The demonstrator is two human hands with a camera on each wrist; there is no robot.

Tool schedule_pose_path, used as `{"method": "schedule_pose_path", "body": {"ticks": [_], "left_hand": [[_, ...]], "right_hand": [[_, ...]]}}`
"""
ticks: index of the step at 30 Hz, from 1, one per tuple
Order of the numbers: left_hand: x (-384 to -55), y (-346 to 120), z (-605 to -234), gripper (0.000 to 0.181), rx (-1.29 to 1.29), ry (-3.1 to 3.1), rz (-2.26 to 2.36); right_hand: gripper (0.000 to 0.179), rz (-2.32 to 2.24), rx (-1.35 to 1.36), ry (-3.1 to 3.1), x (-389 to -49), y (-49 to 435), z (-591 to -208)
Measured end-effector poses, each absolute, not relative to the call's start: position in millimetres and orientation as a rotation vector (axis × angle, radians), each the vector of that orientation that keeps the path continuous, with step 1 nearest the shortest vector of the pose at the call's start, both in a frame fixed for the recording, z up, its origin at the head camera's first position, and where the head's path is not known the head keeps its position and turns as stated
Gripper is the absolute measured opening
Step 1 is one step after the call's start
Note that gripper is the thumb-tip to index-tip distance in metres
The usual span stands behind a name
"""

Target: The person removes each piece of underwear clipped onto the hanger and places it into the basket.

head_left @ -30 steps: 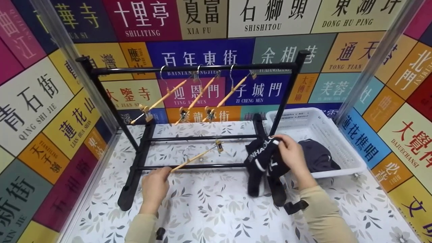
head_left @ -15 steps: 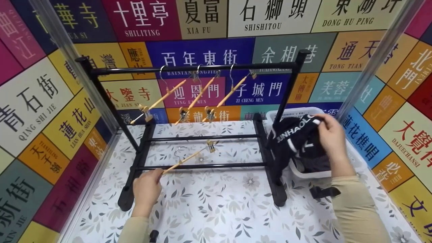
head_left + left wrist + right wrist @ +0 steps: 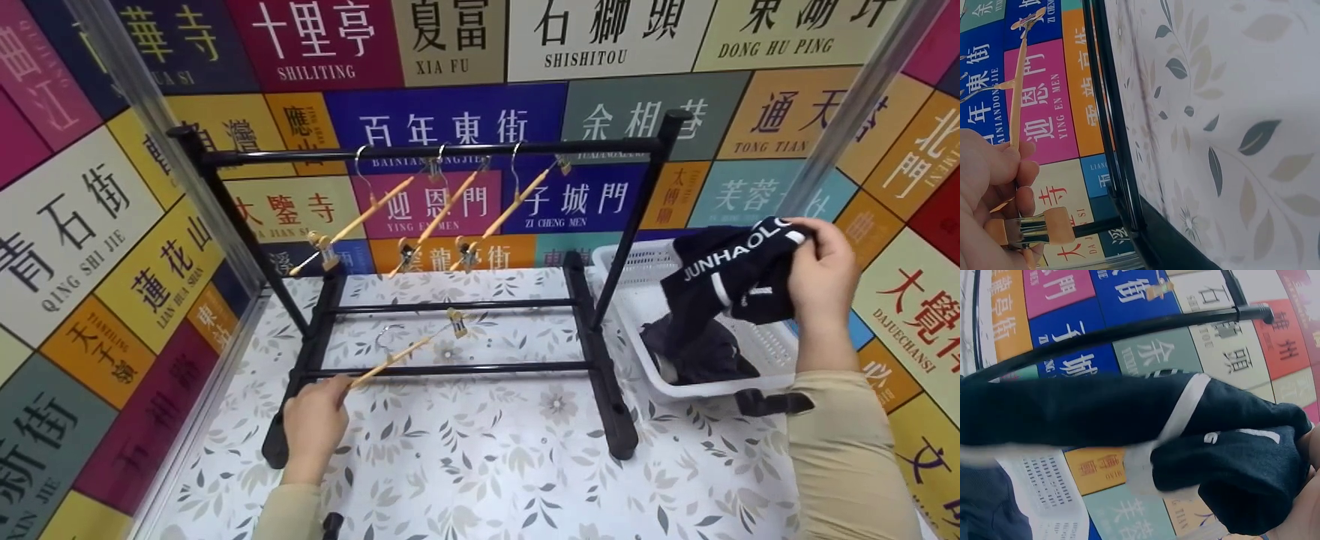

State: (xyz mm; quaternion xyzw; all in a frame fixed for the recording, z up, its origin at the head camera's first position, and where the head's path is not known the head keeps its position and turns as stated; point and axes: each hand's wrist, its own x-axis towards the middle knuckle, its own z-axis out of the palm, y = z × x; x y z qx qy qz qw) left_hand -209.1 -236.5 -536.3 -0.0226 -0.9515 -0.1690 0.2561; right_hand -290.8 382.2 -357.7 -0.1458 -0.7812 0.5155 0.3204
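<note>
My left hand point(image 3: 315, 427) grips one end of a wooden clip hanger point(image 3: 397, 360) by the lower left of the rack. The left wrist view shows my fingers point(image 3: 1027, 171) curled round the hanger bar, with one metal-and-wood clip point(image 3: 1055, 226) beside them. Over the basket, my right hand point(image 3: 825, 285) pinches a black garment point(image 3: 739, 262) with white lettering and a white stripe. It hangs down from my fingers toward another dark garment point(image 3: 705, 352) lying inside the white plastic basket point(image 3: 675, 390). In the right wrist view, the held cloth spreads across the middle.
A black metal rack point(image 3: 611, 292) stands in the middle of the patterned tabletop point(image 3: 480, 465). From its top bar hang three wooden clip hangers point(image 3: 517, 202). Panels point(image 3: 450, 112) with printed place names enclose the back and sides.
My right hand has carried the black garment rightward and up, from the rack's right foot to over the basket. My left hand has shifted slightly left and down with the hanger.
</note>
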Motion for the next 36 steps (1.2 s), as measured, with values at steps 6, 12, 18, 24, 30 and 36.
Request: {"method": "schedule_pose_path", "body": {"ticks": [6, 12, 18, 24, 30, 36], "left_hand": [[-208.4, -242.0, -532.2, 0.02, -0.052, -2.562, -0.491], [-209.1, -246.5, -527.4, 0.02, -0.059, -2.554, -0.505], [-210.1, -249.0, -524.1, 0.021, -0.023, -2.584, -0.494], [-209.3, -256.0, -520.9, 0.024, -0.005, -2.59, -0.496], [-208.5, -263.2, -514.8, 0.024, 0.051, -2.617, -0.519], [-207.7, -268.1, -511.0, 0.025, 0.06, -2.59, -0.54]], "right_hand": [[0.035, 1.245, -0.466, -2.096, -294.7, 396.7, -366.4], [0.039, 1.218, -0.525, -2.234, -299.2, 401.8, -392.7], [0.041, 1.122, -0.483, -2.402, -301.2, 398.4, -420.2], [0.039, 1.058, -0.354, -2.525, -303.1, 393.9, -447.5], [0.037, 0.961, -0.165, -2.633, -302.4, 390.0, -470.7], [0.037, 0.89, 0.034, -2.785, -298.6, 384.3, -492.1]]}}
